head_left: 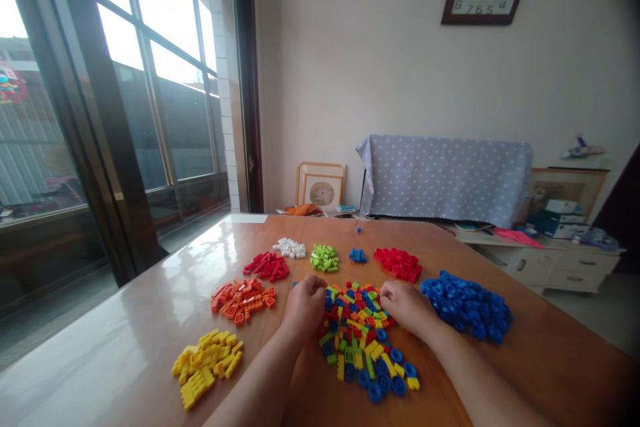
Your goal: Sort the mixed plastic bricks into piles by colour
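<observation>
A mixed pile of toy building bricks (360, 327) in several colours, with blue rings among them, lies between my two hands. My left hand (306, 303) is at the pile's left edge, its fingers curled together; whatever they may hold is hidden. On the opposite edge, my right hand (407, 307) is also closed, and its fingertips are out of sight. Left of my left hand are orange bricks (243, 300) and yellow bricks (207, 363). Blue ring pieces (467, 305) form a large heap beside my right hand.
Farther back on the wooden table (320, 230) are dark red bricks (267, 266), white bricks (290, 248), lime green bricks (325, 257), blue bricks (358, 255) and red bricks (399, 263). One small blue piece (359, 230) sits near the far edge. A glass door (165, 80) stands at left.
</observation>
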The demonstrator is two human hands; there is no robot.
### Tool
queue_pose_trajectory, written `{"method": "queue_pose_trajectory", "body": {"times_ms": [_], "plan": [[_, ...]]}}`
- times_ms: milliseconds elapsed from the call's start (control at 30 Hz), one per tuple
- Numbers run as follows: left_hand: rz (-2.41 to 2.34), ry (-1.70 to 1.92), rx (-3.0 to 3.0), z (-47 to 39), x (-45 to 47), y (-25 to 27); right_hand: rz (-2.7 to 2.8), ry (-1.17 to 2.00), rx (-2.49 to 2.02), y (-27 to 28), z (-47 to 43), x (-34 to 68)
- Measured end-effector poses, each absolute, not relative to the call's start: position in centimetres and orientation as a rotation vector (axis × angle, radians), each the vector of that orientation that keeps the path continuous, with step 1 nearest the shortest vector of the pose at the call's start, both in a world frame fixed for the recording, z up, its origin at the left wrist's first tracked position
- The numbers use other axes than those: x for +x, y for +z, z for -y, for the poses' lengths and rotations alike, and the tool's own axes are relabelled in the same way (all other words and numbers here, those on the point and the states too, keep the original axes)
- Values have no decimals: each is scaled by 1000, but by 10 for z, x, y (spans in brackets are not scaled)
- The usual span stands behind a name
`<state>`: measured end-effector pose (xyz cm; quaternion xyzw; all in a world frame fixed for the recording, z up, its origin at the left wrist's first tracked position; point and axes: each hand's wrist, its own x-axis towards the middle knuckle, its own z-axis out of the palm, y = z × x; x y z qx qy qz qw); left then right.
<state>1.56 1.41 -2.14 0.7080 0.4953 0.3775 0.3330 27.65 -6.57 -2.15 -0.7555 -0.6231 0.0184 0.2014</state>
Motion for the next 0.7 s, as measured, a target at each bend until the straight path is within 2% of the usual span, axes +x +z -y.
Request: {"method": "queue_pose_trajectory", "body": {"times_ms": [467, 700], "plan": [[-1496, 833, 2155, 7, 15, -10, 1644, 47, -1780, -28, 67, 281], [-1409, 803, 2199, 9, 17, -21, 1617, 53, -1701, -20, 73, 261]]}}
